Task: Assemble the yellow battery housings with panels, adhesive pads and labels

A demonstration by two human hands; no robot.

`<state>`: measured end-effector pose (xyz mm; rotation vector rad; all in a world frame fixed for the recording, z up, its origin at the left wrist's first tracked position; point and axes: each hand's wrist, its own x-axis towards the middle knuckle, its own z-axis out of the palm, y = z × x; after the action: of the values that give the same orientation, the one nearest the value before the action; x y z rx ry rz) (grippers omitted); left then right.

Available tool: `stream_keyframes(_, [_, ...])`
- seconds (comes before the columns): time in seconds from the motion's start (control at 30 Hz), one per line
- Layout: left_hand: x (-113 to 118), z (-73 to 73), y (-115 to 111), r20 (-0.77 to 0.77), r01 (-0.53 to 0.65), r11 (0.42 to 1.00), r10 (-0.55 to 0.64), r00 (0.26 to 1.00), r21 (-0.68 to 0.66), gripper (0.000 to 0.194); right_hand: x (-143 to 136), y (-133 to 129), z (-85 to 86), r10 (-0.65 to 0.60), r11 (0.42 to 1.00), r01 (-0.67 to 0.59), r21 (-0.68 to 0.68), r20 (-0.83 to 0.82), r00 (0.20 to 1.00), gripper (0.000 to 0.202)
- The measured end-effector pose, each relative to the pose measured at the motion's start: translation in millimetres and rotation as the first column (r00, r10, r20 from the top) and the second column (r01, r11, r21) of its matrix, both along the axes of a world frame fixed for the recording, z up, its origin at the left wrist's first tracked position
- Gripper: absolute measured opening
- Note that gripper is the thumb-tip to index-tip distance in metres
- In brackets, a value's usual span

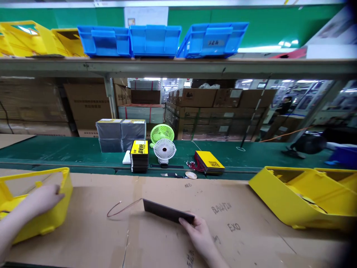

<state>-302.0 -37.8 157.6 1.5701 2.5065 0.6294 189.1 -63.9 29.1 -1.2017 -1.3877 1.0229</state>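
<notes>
The right hand (198, 229) pinches one thin, dark, flat panel (164, 211) by its near end, thumb on the face, other fingers mostly hidden. The panel lies tilted over the cardboard (158, 243), ahead and left of that hand, one thin wire (108, 214) trailing from its far end. Well leftward, the left hand (46, 200) curls at one yellow bin (60, 212), cut off by the frame; I cannot tell whether it grips anything. Beyond the right hand, two fans (164, 149) stand between two yellow-topped stacks (210, 160).
</notes>
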Motion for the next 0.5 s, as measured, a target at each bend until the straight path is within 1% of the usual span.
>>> stream_keyframes(0.03, [18.8,-3.2,-2.3,0.041,0.103,0.991,-0.100,0.994,-0.082,0.045,1.5,1.6,-1.8,-0.018,1.000,0.018,-0.007,-0.039,0.999,0.033])
stream_keyframes(0.07, [40.5,-5.0,-9.5,0.108,0.337,0.932,-0.324,0.940,-0.135,0.042,3.7,3.6,-3.7,-0.053,0.999,0.052,-0.015,-0.086,0.995,0.035])
stream_keyframes(0.1, [64.5,-5.3,-20.4,0.180,0.479,0.863,-0.452,0.874,-0.162,0.043,6.4,5.8,-5.6,-0.105,0.994,0.103,-0.023,-0.136,0.985,0.038])
stream_keyframes(0.13, [89.8,-4.4,-33.3,0.230,0.566,0.809,-0.528,0.817,-0.155,0.045,9.8,7.7,-7.2,-0.169,0.986,0.166,-0.032,-0.185,0.968,0.040])
stream_keyframes(0.2, [140.9,0.4,-59.4,0.270,0.680,0.718,-0.632,0.726,-0.148,0.044,18.6,10.1,-8.8,-0.315,0.948,0.314,-0.046,-0.253,0.915,0.045])
stream_keyframes(0.23, [165.2,3.5,-70.1,0.260,0.731,0.666,-0.687,0.679,-0.147,0.041,23.7,10.2,-8.5,-0.385,0.921,0.387,-0.048,-0.270,0.882,0.046])
stream_keyframes(0.3, [209.4,9.3,-84.9,0.235,0.812,0.566,-0.778,0.583,-0.139,0.037,34.7,7.9,-5.5,-0.498,0.859,0.510,-0.032,-0.275,0.822,0.048])
stream_keyframes(0.33, [229.1,11.5,-89.4,0.220,0.839,0.532,-0.810,0.544,-0.116,0.037,40.3,5.9,-2.8,-0.540,0.830,0.557,-0.017,-0.269,0.797,0.048])
stream_keyframes(0.43, [278.2,14.5,-97.9,0.230,0.897,0.436,-0.867,0.442,-0.078,0.036,55.3,-0.7,10.1,-0.638,0.741,0.670,0.045,-0.263,0.724,0.046])
stream_keyframes(0.5, [300.9,14.6,-104.0,0.277,0.927,0.369,-0.885,0.373,-0.071,0.036,63.1,-3.5,23.6,-0.651,0.703,0.703,0.107,-0.300,0.697,0.044])
